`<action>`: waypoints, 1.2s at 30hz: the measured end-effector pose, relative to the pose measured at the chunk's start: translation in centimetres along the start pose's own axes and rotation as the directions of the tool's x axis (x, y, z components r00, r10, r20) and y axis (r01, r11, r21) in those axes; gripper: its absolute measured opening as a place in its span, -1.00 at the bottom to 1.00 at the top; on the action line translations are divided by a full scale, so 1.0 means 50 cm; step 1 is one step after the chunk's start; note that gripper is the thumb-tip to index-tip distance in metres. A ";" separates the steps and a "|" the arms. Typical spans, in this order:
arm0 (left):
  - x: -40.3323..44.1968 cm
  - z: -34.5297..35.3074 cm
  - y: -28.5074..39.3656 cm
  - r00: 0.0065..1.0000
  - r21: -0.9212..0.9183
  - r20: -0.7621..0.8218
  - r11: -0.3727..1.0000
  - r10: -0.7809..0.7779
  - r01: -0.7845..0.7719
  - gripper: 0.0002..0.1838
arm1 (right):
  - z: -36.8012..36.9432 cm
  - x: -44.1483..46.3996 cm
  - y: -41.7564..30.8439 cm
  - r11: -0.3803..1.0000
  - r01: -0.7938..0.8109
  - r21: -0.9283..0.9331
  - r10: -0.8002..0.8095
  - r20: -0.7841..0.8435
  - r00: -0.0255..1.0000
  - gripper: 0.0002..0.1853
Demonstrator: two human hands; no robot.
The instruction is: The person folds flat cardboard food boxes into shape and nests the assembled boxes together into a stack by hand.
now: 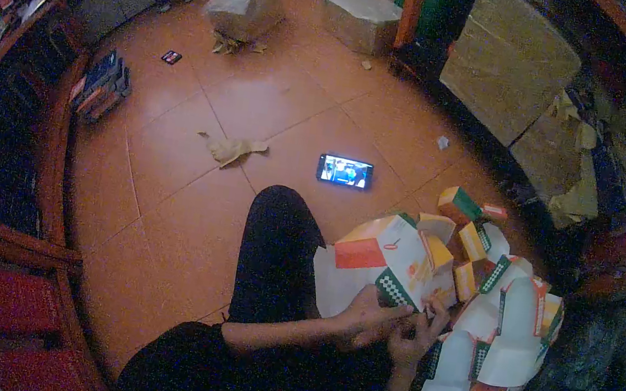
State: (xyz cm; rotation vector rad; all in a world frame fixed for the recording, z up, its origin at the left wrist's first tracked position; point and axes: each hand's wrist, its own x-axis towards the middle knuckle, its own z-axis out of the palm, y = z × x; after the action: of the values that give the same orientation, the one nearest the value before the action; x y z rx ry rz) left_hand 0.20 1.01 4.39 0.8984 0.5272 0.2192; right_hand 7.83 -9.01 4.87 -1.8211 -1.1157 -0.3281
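Observation:
A partly folded paper food box (357,255), white with orange, yellow and green checkered print, lies over my lap at the right knee side. My left hand (369,319) is closed on its lower edge by the green checkered panel. Right beside it, my right hand (419,329) has its fingers bent at the same edge, pinching the box's corner. The exact fingertip contact is dim and partly hidden. Close to my right hand, a heap of similar paper boxes (514,351) spreads over the right side, some with open white flaps.
A lit phone (345,171) lies on the tiled floor ahead, with torn brown paper (232,151) left of it. Cartons (361,18) stand at the back. Flat cardboard (508,63) leans at the right. Red-covered stacks (10,300) sit in a shelf at the left.

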 end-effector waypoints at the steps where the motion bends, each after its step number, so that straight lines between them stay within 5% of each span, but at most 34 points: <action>1: -0.012 0.006 0.027 1.000 0.068 -0.005 0.998 -0.004 0.004 -0.66 | 0.002 0.001 -0.001 1.000 0.001 0.001 -0.001 0.000 1.000 -0.85; 5: -0.031 0.018 0.068 0.971 0.241 0.007 0.943 -0.239 0.230 -0.67 | 0.004 0.003 -0.005 0.988 -0.051 0.144 0.049 0.016 0.999 -0.81; 10: -0.027 0.031 0.039 0.999 -0.007 -0.024 0.999 0.039 -0.039 -0.72 | 0.017 -0.003 0.003 0.964 -0.035 0.264 0.042 -0.019 0.999 -0.80; 14: -0.020 0.012 0.026 0.998 0.078 -0.042 0.996 -0.043 0.046 -0.72 | 0.016 0.002 -0.004 0.979 -0.053 0.195 0.055 -0.008 0.998 -0.85; 20: -0.019 0.015 0.040 1.000 0.072 0.018 0.997 0.021 -0.023 -0.70 | 0.011 0.004 -0.010 0.984 -0.019 0.179 0.021 -0.011 1.000 -0.83; 23: -0.028 0.027 0.048 0.995 -0.100 0.014 0.990 0.101 -0.099 -0.71 | 0.021 -0.003 0.001 0.988 -0.026 0.152 0.024 0.017 1.000 -0.80; 28: -0.046 0.051 0.093 0.977 0.058 -0.151 0.986 -0.147 0.157 -0.72 | 0.055 -0.059 0.052 0.905 -0.284 0.317 0.247 0.153 0.957 -0.79; 31: -0.029 0.019 0.044 0.986 0.034 -0.154 0.997 -0.064 0.070 -0.73 | 0.056 -0.048 0.027 0.886 -0.374 0.276 0.340 0.163 0.926 -0.72; 33: -0.036 0.031 0.053 0.986 -0.067 -0.148 0.996 -0.072 0.063 -0.74 | 0.068 -0.076 0.068 0.990 -0.142 -0.020 0.142 0.290 0.946 -0.67; 36: -0.031 0.029 0.048 0.993 -0.180 -0.095 0.982 -0.077 0.059 -0.76 | 0.096 -0.129 0.100 0.965 -0.117 -0.234 0.149 0.123 0.981 -0.80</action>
State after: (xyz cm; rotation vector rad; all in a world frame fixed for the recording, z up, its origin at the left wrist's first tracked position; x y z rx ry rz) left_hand -0.30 0.87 7.55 0.6972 0.6214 0.2468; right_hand 7.18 -9.31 -4.58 -2.1380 -1.0790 -0.2594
